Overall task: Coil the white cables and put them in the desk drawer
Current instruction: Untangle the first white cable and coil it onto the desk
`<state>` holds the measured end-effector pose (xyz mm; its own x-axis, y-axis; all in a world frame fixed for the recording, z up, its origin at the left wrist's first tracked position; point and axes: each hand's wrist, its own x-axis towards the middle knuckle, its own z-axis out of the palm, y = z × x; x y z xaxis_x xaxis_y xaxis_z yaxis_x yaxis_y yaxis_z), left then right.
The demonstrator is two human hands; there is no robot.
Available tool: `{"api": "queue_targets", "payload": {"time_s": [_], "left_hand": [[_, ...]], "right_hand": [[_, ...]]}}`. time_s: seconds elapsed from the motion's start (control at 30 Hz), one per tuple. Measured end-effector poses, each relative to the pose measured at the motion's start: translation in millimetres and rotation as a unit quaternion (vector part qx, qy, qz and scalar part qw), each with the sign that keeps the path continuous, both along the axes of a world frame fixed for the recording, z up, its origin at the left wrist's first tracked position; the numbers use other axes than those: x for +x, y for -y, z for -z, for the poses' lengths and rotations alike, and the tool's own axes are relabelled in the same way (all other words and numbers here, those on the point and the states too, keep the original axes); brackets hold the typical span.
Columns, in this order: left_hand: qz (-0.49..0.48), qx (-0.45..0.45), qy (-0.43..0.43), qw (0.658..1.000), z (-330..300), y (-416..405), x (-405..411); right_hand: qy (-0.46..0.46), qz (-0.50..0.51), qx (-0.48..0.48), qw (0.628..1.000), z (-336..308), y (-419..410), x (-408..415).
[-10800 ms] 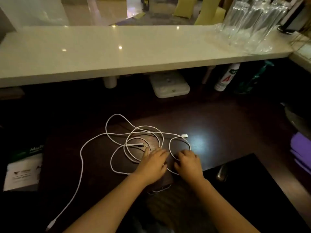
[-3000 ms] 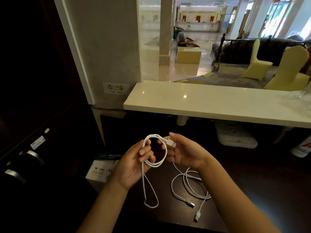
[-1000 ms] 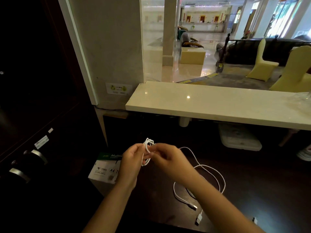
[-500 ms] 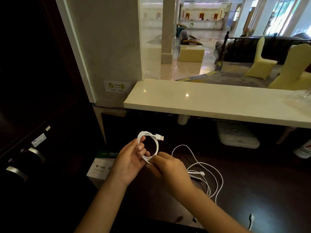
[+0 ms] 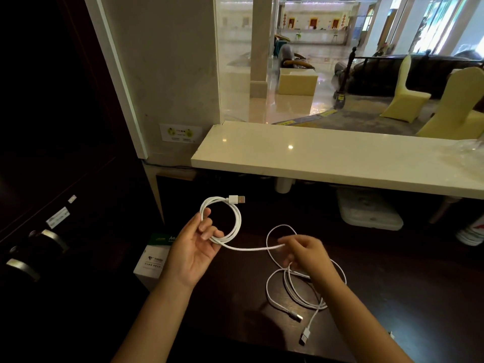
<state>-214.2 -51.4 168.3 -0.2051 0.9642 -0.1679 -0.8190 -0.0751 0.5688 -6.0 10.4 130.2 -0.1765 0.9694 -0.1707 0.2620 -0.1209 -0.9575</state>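
Note:
My left hand [image 5: 195,248] holds a small coil of white cable [image 5: 237,218] above the dark desk, thumb and fingers pinching the loops, with the USB plug [image 5: 236,199] sticking out at the top. A straight run of the cable leads right to my right hand [image 5: 305,254], which pinches it between its fingertips. The loose cable loops [image 5: 290,289] lie on the desk [image 5: 235,297] under my right forearm, with two plug ends [image 5: 305,337] near the front edge. No drawer shows in view.
A pale stone counter [image 5: 340,158] overhangs the back of the desk. A white flat box [image 5: 369,213] sits under it. A paper ream box [image 5: 154,260] stands left of the desk. Dark cabinet handles [image 5: 23,268] are at far left.
My right hand has moved right, away from the coil, drawing out a straight length of cable. The coil in my left hand has stayed in place.

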Motion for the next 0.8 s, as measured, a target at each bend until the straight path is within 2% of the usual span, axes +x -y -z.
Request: {"api": "queue_targets", "payload": {"time_s": [0.07, 0.13, 0.23, 0.33, 0.4, 0.47, 0.53, 0.63, 0.73, 0.8], "left_hand": [[0.015, -0.007, -0.019, 1.0, 0.2, 0.8, 7.2], [0.027, -0.016, -0.033, 0.999, 1.0, 1.7, 14.6], [0.035, -0.02, -0.042, 0.998, 0.5, 1.8, 22.8], [0.042, -0.024, -0.046, 0.998, -2.0, 1.5, 25.7], [0.047, -0.028, -0.045, 0.998, -3.4, 1.8, 26.1], [0.048, -0.032, -0.047, 0.997, -3.6, 2.0, 25.8], [0.049, -0.037, -0.055, 0.997, -2.9, 1.7, 25.4], [0.05, -0.052, -0.058, 0.996, 1.1, 1.0, 27.1], [0.044, -0.064, -0.046, 0.996, 6.1, -0.4, 28.4], [0.036, -0.066, -0.042, 0.996, 8.3, -1.2, 29.0]], "right_hand": [[-0.078, 0.079, 0.01, 0.994, -1.5, -4.1, -3.6], [-0.06, 0.095, 0.057, 0.992, -3.6, -8.6, -7.9], [0.082, 0.034, 0.173, 0.981, -9.1, -11.3, -16.9], [0.22, -0.053, 0.334, 0.915, -6.8, -11.1, -20.3], [0.235, -0.113, 0.388, 0.884, -4.3, -9.3, -21.1], [0.216, -0.159, 0.394, 0.879, -4.3, -5.7, -22.1], [0.182, -0.184, 0.354, 0.899, -7.0, 0.2, -26.1], [0.01, -0.176, 0.239, 0.955, -18.1, 8.8, -30.5], [-0.166, -0.175, 0.145, 0.96, -24.2, 17.6, -27.8], [-0.199, -0.186, 0.127, 0.954, -22.0, 21.0, -26.2]]}}
